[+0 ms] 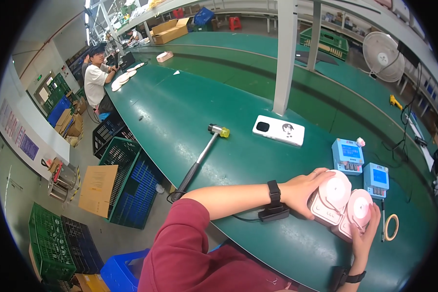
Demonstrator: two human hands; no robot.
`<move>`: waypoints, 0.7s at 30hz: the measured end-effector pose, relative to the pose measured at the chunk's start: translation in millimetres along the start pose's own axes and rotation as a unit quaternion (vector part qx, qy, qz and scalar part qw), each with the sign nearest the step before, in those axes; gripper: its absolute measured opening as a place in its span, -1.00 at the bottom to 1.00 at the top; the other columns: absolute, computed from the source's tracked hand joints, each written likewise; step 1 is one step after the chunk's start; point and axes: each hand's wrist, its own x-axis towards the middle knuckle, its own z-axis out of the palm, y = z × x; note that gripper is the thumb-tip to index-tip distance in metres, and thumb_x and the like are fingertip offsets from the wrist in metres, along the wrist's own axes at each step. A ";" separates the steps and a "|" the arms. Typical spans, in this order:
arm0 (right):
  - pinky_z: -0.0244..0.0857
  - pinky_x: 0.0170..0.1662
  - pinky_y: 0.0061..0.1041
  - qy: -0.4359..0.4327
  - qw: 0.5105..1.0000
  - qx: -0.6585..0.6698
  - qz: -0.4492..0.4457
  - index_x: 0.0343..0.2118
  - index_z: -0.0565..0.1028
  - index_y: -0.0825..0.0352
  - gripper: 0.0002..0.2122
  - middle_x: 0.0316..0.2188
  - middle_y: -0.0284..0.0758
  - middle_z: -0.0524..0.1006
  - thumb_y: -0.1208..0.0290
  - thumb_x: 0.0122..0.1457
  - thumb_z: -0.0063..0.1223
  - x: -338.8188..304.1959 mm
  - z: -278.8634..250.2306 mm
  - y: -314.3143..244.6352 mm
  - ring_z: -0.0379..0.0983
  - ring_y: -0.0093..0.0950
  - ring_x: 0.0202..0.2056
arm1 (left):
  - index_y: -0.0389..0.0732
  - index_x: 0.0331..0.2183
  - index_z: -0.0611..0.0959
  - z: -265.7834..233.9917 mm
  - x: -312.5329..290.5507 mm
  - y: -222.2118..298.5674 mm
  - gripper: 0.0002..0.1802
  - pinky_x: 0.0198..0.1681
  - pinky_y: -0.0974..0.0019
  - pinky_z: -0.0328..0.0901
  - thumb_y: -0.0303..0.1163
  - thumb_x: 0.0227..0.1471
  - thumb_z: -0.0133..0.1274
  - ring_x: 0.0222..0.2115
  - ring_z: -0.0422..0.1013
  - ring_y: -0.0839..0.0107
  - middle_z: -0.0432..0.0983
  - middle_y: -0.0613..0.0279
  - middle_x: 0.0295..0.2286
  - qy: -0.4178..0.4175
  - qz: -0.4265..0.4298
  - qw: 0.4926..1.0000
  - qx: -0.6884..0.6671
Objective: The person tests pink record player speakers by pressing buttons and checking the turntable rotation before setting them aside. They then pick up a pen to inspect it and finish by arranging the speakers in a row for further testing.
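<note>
Two pink devices with round white-pink discs and small buttons on their bases stand side by side, touching, near the table's right front edge. Around the left pink device [328, 198] curl the thumb and fingers of my left hand [302, 193]. My right hand [367, 232] grips the right pink device [354, 214] from its right side. Just beyond them are a blue meter box [348, 156] with a small pink ornament on top and a second blue meter box [376, 180], both with screens. A tan ring [391, 228] and a thin pen-like stick [383, 221] lie right of my right hand.
On the green table [180, 117] lie a yellow-headed mallet [204, 155] and a white phone [279, 130]. A white post [284, 58] rises behind the phone. Crates [131, 185] stand on the floor at left. A co-worker [98, 78] sits at the far left beside pale discs [124, 79].
</note>
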 end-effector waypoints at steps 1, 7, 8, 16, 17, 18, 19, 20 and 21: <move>-0.11 0.23 -0.27 0.004 1.000 -0.003 0.001 0.12 0.22 0.35 -0.34 0.16 -0.13 0.13 0.35 -0.13 0.11 0.4 0.0 0.8 0.04 -0.17 0.20 | -0.14 0.22 -0.10 0.2 1.2 -0.9 0.40 0.01 0.11 0.27 -0.15 -0.61 0.39 -0.04 0.29 -0.13 -0.13 -0.23 0.16 -0.001 0.000 1.000 -0.001; -0.12 0.25 -0.29 0.006 1.000 -0.020 -0.001 0.11 0.22 0.36 -0.38 0.13 -0.13 0.16 0.32 -0.08 0.06 0.0 -1.5 -1.0 0.05 -0.19 0.20 | -0.15 0.22 -0.09 -4.8 2.5 4.8 0.39 0.00 0.11 0.27 -0.15 -0.60 0.39 -0.06 0.30 -0.13 -0.13 -0.23 0.16 -0.003 0.004 1.000 -0.016; -0.12 0.25 -0.29 0.005 1.000 -0.020 -0.001 0.11 0.22 0.36 -0.38 0.13 -0.13 0.16 0.32 -0.08 0.06 -0.1 -1.0 -0.4 0.05 -0.19 0.20 | -0.15 0.22 -0.09 -4.2 2.5 4.8 0.39 0.01 0.11 0.27 -0.15 -0.60 0.39 -0.06 0.30 -0.13 -0.13 -0.22 0.16 -0.005 0.001 1.000 -0.016; -0.09 0.21 -0.29 0.006 1.000 -0.009 0.009 0.09 0.24 0.35 -0.36 0.11 -0.12 0.12 0.36 -0.14 0.12 -1.1 -0.2 -0.1 0.07 -0.15 0.16 | -0.16 0.22 -0.07 -5.7 0.5 4.6 0.39 0.01 0.09 0.26 -0.13 -0.60 0.40 -0.08 0.32 -0.15 -0.13 -0.19 0.16 -0.002 0.003 1.000 -0.026; -0.09 0.22 -0.29 0.009 1.000 -0.014 0.007 0.10 0.23 0.36 -0.36 0.10 -0.12 0.14 0.35 -0.13 0.11 -1.7 -0.4 0.3 0.07 -0.16 0.16 | -0.16 0.22 -0.07 -4.5 1.2 3.1 0.39 0.01 0.09 0.26 -0.13 -0.60 0.40 -0.08 0.32 -0.15 -0.13 -0.19 0.16 -0.003 0.005 1.000 -0.027; -0.09 0.22 -0.29 0.012 1.000 -0.020 0.005 0.10 0.23 0.36 -0.36 0.10 -0.13 0.15 0.33 -0.12 0.09 -2.2 -0.4 -0.3 0.07 -0.17 0.16 | -0.17 0.22 -0.07 -4.2 1.9 1.8 0.38 -0.02 0.11 0.28 -0.14 -0.59 0.40 -0.10 0.33 -0.10 -0.10 -0.17 0.16 0.017 0.036 0.999 -0.012; -0.10 0.23 -0.29 0.016 0.999 -0.027 0.003 0.10 0.22 0.36 -0.37 0.09 -0.13 0.16 0.32 -0.11 0.08 -2.8 -0.8 -1.6 0.08 -0.18 0.16 | -0.17 0.22 -0.06 -3.7 2.8 0.7 0.37 -0.06 0.13 0.30 -0.14 -0.57 0.40 -0.13 0.35 -0.06 -0.08 -0.15 0.16 0.036 0.067 0.997 0.002; -0.10 0.23 -0.29 0.020 0.999 -0.030 0.007 0.10 0.22 0.36 -0.37 0.09 -0.13 0.16 0.32 -0.11 0.08 -2.3 -0.3 -2.2 0.08 -0.18 0.16 | -0.18 0.21 -0.06 -2.1 4.3 0.4 0.36 -0.10 0.16 0.32 -0.14 -0.56 0.41 -0.15 0.37 -0.01 -0.06 -0.14 0.15 0.055 0.099 0.993 0.016; -0.08 0.22 -0.27 0.019 1.000 -0.021 -0.009 0.08 0.24 0.36 -0.37 0.09 -0.13 0.17 0.32 -0.13 0.09 1.0 1.3 -5.7 0.09 -0.18 0.16 | -0.18 0.21 -0.06 -5.0 5.4 -2.5 0.36 -0.10 0.16 0.32 -0.14 -0.56 0.41 -0.15 0.37 -0.01 -0.06 -0.14 0.15 0.051 0.105 0.993 0.013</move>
